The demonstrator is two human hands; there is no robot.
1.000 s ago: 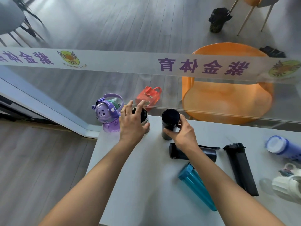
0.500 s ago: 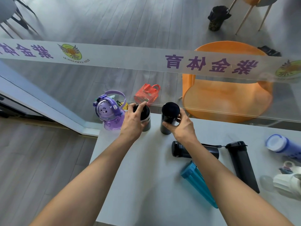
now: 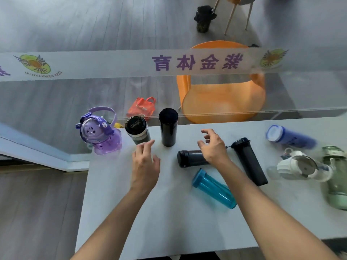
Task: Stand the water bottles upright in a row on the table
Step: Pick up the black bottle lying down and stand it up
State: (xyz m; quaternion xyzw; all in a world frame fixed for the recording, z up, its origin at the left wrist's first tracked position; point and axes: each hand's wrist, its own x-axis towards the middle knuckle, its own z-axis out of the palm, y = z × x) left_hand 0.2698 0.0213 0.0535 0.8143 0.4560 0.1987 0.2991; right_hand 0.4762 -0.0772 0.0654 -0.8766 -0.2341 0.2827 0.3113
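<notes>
Three bottles stand upright along the table's far left edge: a purple cartoon bottle (image 3: 101, 133), a steel flask with a black lid (image 3: 138, 130) and a tall black bottle (image 3: 168, 127). My left hand (image 3: 145, 163) hovers open just in front of the flask. My right hand (image 3: 213, 146) is open above a short dark bottle (image 3: 189, 158) lying on its side. A teal bottle (image 3: 214, 188) and a long black bottle (image 3: 249, 161) also lie flat. At the right lie a blue bottle (image 3: 291, 136), a white bottle (image 3: 302, 167) and a green bottle (image 3: 336, 177).
The white table (image 3: 150, 222) ends at a glass partition with a printed banner (image 3: 197, 62). Beyond the glass are an orange chair (image 3: 223, 102) and a red bag (image 3: 141, 108) on the floor. Bare tabletop lies between my forearms.
Both hands have let go of the steel flask and the tall black bottle and drawn back toward me. My right hand has shifted right over the lying dark bottle. The view has tilted.
</notes>
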